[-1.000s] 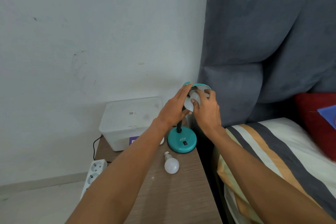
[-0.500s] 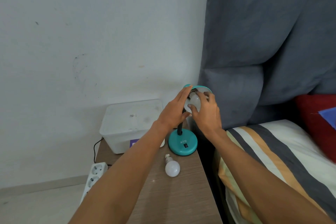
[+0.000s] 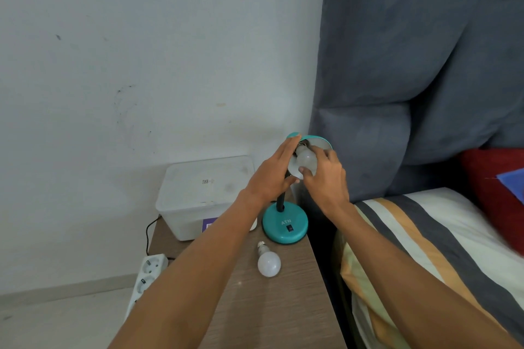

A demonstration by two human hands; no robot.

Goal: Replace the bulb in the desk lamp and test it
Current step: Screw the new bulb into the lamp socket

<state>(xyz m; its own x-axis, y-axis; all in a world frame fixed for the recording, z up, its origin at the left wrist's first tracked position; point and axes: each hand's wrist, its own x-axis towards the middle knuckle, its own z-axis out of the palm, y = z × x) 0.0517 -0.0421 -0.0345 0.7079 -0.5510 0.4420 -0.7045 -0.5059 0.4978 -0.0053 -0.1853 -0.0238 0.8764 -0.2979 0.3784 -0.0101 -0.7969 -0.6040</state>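
Head view. Wood-grain nightstand (image 3: 272, 306) is set between a white wall and a bed with a striped cover (image 3: 425, 235); a grey padded headboard (image 3: 411, 65) rises behind.

Counted: two bulbs, one desk lamp, two hands.

Desk lamp (image 3: 285, 225) is teal, with a round base marked ATN, a black switch and a dark neck; its shade is tipped toward the camera. One white bulb (image 3: 305, 161) is seen at the shade's socket, gripped by the right hand (image 3: 326, 178) with fingers curled around the glass. Left hand (image 3: 272, 176) is laid flat against the shade's side, fingers extended, steadying it. A spare bulb (image 3: 268, 262) lies on the nightstand, just in front of the base.

A translucent lidded box (image 3: 204, 193) is noted behind the left forearm, and a white power strip (image 3: 147, 272) off the left edge. Shade and neck are partly hidden by the hands.
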